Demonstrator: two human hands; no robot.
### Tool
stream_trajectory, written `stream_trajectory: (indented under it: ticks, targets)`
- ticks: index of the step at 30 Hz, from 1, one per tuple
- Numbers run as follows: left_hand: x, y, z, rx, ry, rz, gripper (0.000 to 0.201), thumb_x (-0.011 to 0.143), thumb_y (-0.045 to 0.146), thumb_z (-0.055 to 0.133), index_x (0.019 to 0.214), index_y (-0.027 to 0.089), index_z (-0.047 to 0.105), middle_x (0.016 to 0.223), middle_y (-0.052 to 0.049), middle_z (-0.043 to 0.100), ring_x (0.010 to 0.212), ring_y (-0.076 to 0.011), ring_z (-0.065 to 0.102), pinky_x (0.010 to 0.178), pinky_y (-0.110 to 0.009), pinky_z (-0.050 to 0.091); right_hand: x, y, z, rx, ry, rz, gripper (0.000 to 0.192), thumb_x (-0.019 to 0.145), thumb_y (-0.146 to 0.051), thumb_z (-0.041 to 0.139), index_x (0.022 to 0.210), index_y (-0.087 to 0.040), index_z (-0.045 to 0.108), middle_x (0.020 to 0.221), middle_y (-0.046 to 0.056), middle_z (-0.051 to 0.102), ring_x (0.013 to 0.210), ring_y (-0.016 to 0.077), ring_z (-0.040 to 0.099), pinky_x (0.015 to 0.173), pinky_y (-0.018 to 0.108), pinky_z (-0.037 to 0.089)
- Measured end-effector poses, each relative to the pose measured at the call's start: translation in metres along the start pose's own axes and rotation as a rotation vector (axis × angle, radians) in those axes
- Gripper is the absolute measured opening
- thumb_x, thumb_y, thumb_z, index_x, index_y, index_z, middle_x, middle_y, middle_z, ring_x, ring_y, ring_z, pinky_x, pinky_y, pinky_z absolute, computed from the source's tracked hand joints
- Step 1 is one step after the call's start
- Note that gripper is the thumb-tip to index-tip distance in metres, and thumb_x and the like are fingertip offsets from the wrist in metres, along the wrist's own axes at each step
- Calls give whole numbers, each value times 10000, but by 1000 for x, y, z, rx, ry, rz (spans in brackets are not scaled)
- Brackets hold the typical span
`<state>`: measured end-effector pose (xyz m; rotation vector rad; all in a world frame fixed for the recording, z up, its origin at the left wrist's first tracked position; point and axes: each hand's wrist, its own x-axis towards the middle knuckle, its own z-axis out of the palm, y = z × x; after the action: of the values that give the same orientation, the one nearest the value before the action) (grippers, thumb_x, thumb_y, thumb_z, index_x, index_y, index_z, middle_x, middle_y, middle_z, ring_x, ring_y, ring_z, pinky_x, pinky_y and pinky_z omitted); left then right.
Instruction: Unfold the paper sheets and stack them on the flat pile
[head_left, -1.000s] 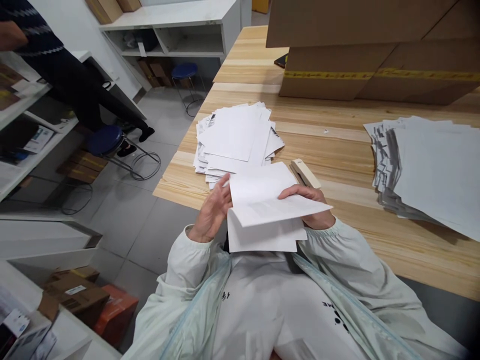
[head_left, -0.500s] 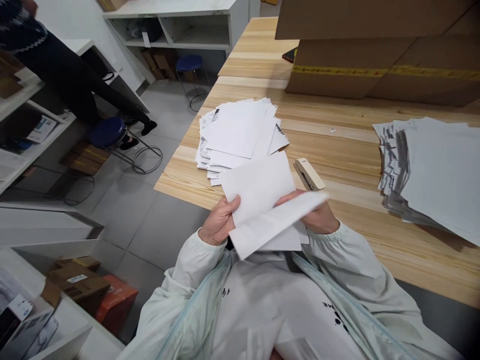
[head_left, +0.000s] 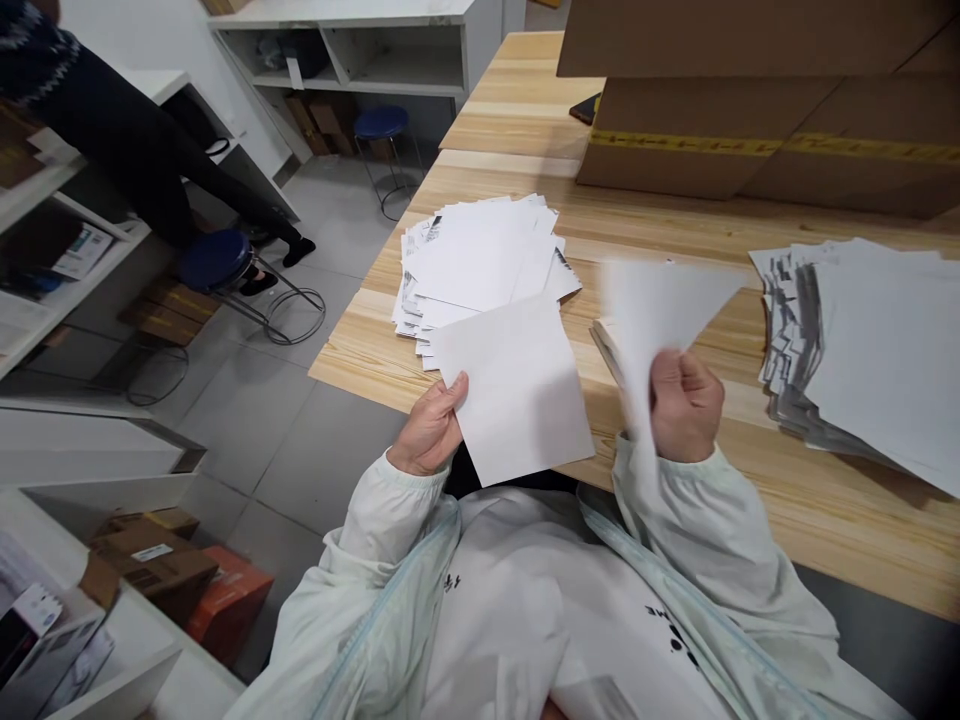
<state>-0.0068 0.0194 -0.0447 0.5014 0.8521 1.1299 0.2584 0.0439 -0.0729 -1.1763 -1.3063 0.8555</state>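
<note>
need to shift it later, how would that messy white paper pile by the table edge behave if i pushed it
The paper pile would probably fan out rather than slide as one block: its sheets already lie skewed and loose. It looks light, so the top sheets may slip off. It sits near the table edge, so some could spill over.

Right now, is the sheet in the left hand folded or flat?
Flat: the white sheet shows one unbroken face with four corners, pinched at its edge by the left hand.

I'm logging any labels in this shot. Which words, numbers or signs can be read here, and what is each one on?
"ME": end of a dark print on the white shirt; the rest is hidden by the jacket.
Dark marks on the yellow tape of the cardboard box: too blurred to read.
Print at the edges of the left paper pile and the right paper pile: too small.
Sheets in the left hand and right hand: blank.
</note>
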Motion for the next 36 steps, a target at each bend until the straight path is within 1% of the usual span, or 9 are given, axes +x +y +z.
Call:
stream_trajectory:
  ticks: [3, 7, 10, 12, 14, 18, 20, 30, 36]
  targets:
    - [-1, -3, 10, 47, -42, 13, 390, 846, 448, 722, 1103, 155, 705, 1190, -106, 740, 1304, -291, 589, 1164, -451, 439, -10, -14, 18, -242, 189, -78, 455, 928, -552, 557, 630, -230, 438, 539, -46, 325, 505, 107, 275, 484, 286, 235]
    - [-1, -11, 24, 139, -117, 27, 505, 836, 592, 680, 1100, 164, 720, 1105, -103, 763, 1228, -308, 639, 1089, -466, 504, -17, -16, 32, -396, 236, -157, 486, 930, -538, 550, 582, -229, 411, 503, -50, 293, 479, 97, 283, 492, 268, 326]
    - [-3, -7, 33, 276, -143, 107, 510, 825, 624, 667, 1063, 178, 741, 1017, -83, 775, 1143, -316, 677, 971, -460, 571, -15, -19, 35, -317, 315, -213, 363, 862, -576, 631, 751, -235, 571, 649, -1, 513, 645, 155, 543, 664, 310, 498]
    - [-6, 3, 39, 395, -154, 222, 491, 816, 625, 673, 1021, 188, 761, 976, -66, 774, 1092, -313, 690, 902, -441, 588, -11, -26, 34, -173, 352, -244, 475, 746, -641, 723, 983, -242, 619, 923, 64, 637, 905, 234, 637, 817, 382, 536]
    - [-11, 17, 44, 506, -181, 347, 482, 813, 631, 667, 978, 193, 782, 959, -58, 770, 1057, -309, 696, 880, -429, 580, -6, -35, 31, -3, 278, -239, 573, 675, -633, 790, 1076, -262, 616, 1048, 81, 658, 973, 260, 648, 846, 415, 542]
    - [-13, 29, 49, 662, -292, 468, 440, 856, 595, 636, 1023, 219, 791, 1075, -76, 761, 1131, -302, 674, 985, -422, 525, 1, -40, 24, 129, -48, -236, 179, 761, -362, 807, 861, -272, 690, 825, 17, 694, 766, 200, 644, 744, 380, 527]
    - [-9, 25, 47, 691, -317, 490, 413, 885, 556, 623, 1104, 236, 766, 1158, -79, 747, 1169, -288, 659, 1040, -415, 492, 0, -34, 24, 149, -111, -242, 93, 788, -295, 785, 803, -261, 699, 770, 3, 691, 736, 186, 632, 717, 365, 512]
    - [-3, 7, 39, 647, -291, 502, 403, 932, 458, 604, 1256, 229, 675, 1215, -94, 731, 1169, -261, 660, 1017, -391, 495, -5, -30, 29, 93, -100, -112, 212, 795, -420, 769, 894, -245, 701, 863, 24, 722, 795, 197, 661, 726, 365, 557]
    - [0, 5, 39, 687, -248, 567, 385, 908, 423, 649, 1232, 217, 676, 1110, -82, 743, 1050, -228, 685, 946, -360, 528, -6, -35, 32, 123, -76, -174, 183, 815, -410, 757, 893, -252, 706, 845, 21, 714, 764, 181, 657, 699, 335, 545]
